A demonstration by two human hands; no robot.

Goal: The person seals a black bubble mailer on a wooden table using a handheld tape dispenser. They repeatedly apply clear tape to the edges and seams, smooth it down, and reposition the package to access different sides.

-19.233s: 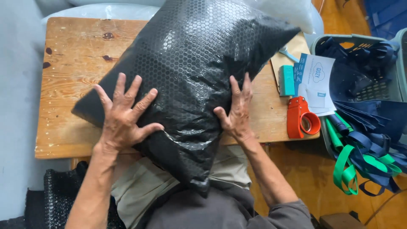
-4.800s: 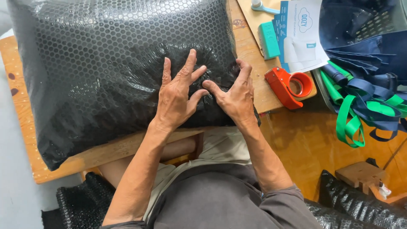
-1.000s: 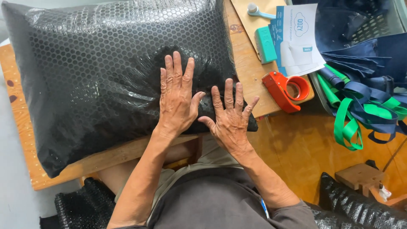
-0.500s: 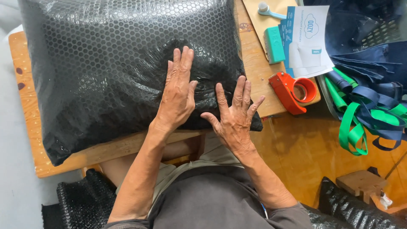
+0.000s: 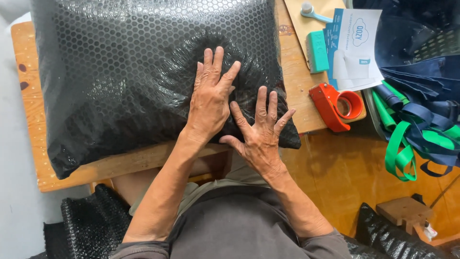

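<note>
A big puffy black bubble-wrap parcel point(image 5: 124, 72) covers most of a small wooden table point(image 5: 33, 120). My left hand point(image 5: 211, 96) lies flat on the parcel's near right part, fingers spread, denting the wrap. My right hand point(image 5: 258, 132) presses flat beside it, closer to the parcel's near right corner, with fingers apart. Neither hand holds anything.
A red tape dispenser point(image 5: 335, 105) sits at the table's right edge, with a teal block point(image 5: 317, 50), white printed leaflets point(image 5: 357, 48) and a small brush point(image 5: 311, 10) behind it. Blue and green straps point(image 5: 412, 134) spill from a basket on the right. Black bubble wrap point(image 5: 91, 225) lies on the floor.
Both hands stay pressed on the parcel. The left hand has slid slightly farther up it, and the view has shifted a little.
</note>
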